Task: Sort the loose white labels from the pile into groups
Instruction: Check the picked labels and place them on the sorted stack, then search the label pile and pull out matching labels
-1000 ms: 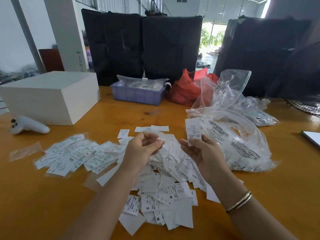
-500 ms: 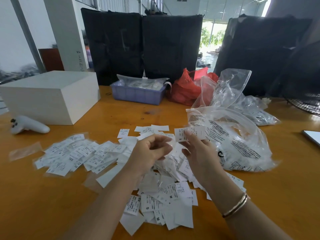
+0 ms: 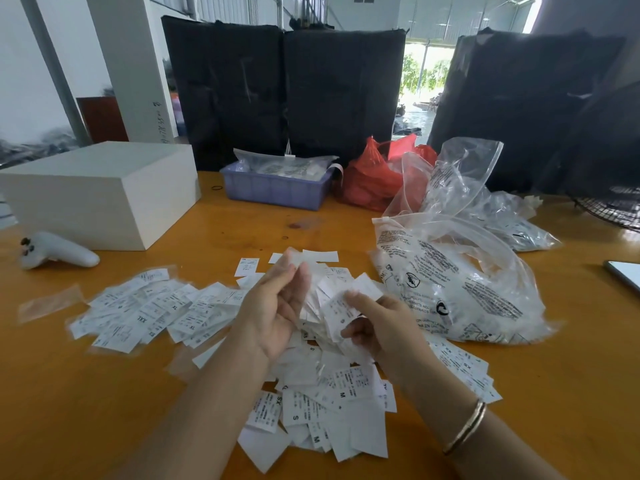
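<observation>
A loose pile of white size labels (image 3: 329, 393) lies on the orange table (image 3: 104, 410) in front of me. To its left is a spread group of labels (image 3: 149, 310) marked XL and XXL. A smaller group (image 3: 464, 368) lies at the right, beside the bag. My right hand (image 3: 384, 327) pinches a label marked S (image 3: 337, 311) between thumb and forefinger, just above the pile. My left hand (image 3: 277, 306) is raised with its palm turned inward, and a blurred white label (image 3: 293, 255) sits at its fingertips.
Clear printed plastic bags (image 3: 450, 278) crowd the right side. A white box (image 3: 100, 192) and a white controller (image 3: 55, 254) sit far left. At the back stand a blue bin (image 3: 277, 188) and a red bag (image 3: 374, 178). A phone (image 3: 623, 271) lies at the right edge.
My right hand has come down and inward with its label, from beside the bag to just over the pile. My left hand has lifted and its fingers have stretched out.
</observation>
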The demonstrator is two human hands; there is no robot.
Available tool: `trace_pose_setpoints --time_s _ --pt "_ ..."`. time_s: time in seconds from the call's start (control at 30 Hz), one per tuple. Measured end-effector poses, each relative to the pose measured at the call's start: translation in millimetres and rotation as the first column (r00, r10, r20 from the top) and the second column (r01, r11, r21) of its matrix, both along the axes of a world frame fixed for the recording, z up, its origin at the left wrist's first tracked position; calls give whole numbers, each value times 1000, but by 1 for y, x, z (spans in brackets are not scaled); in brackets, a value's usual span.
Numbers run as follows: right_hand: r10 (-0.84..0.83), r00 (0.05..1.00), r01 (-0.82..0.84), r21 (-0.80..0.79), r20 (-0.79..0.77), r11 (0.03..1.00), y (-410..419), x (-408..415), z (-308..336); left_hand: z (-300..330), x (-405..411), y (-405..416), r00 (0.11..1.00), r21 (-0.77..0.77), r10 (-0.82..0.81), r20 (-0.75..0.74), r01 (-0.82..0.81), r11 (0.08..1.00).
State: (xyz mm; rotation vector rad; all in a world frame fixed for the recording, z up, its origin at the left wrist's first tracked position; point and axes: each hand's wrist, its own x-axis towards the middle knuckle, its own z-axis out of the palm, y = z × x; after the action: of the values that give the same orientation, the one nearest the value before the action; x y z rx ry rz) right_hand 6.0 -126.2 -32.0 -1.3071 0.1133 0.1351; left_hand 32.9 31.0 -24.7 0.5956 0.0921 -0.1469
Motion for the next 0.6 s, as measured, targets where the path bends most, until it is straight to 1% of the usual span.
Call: trace_pose_setpoints --time_s 0.07,0.1,0.2,0.3,0.4,0.53,0.6 --pt "73 997 -72 -32 9 997 4 -3 -1 -1 -1 -2 1000 56 -8 19 7 998" --pt "84 996 -83 -25 17 996 5 -3 0 -2 -2 -4 1000 113 -16 26 13 994" --pt "20 1000 -21 48 25 999 3 0 2 -4 -4 -8 998 372 -39 43 20 928" --pt "-45 998 41 109 36 993 -6 4 4 -4 -5 -7 992 523 -109 57 63 850" --pt "-76 996 67 192 39 979 -9 4 3 -1 -7 -6 978 596 -192 77 109 795" --pt "-196 980 173 367 24 914 -12 4 3 -1 -8 -7 977 618 -134 163 4 786" --pt "-234 972 203 385 33 900 -13 4 4 -2 -8 -8 969 651 -122 216 -50 757"
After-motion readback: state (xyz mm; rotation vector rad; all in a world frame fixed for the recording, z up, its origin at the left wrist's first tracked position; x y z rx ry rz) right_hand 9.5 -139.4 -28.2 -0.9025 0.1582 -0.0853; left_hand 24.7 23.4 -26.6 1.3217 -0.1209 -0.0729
